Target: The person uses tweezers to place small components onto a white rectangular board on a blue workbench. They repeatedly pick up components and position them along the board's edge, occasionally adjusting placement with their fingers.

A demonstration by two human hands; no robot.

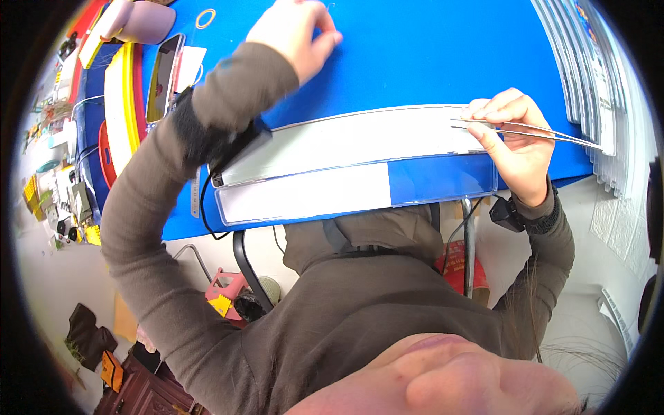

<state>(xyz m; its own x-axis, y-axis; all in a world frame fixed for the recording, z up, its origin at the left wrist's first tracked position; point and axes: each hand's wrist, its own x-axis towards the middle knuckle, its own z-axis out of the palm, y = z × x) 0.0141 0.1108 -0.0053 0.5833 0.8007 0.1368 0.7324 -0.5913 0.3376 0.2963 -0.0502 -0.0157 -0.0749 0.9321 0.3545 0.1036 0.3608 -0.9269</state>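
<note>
My left hand [298, 39] is raised over the blue tabletop [415, 57], its fingers curled and partly cut off by the top edge. Whether it holds anything small is unclear. In my right hand [511, 137] is a pair of metal tweezers [555, 136], the tips slightly apart and pointing left over the end of a long white strip [363, 136]. The fingertips lie at the strip's right end. Nearer my body, along the table edge, lies a long clear plastic case [441, 181] with a white sheet [311, 192] covering its left part.
Several long clear plastic cases [570, 67] stand at the right. At the left are a phone [165, 78], yellow and white strips [127, 93], a pale purple cup [150, 22] and a thin yellowish ring [205, 18]. Black cables hang from both wrist devices near the table edge.
</note>
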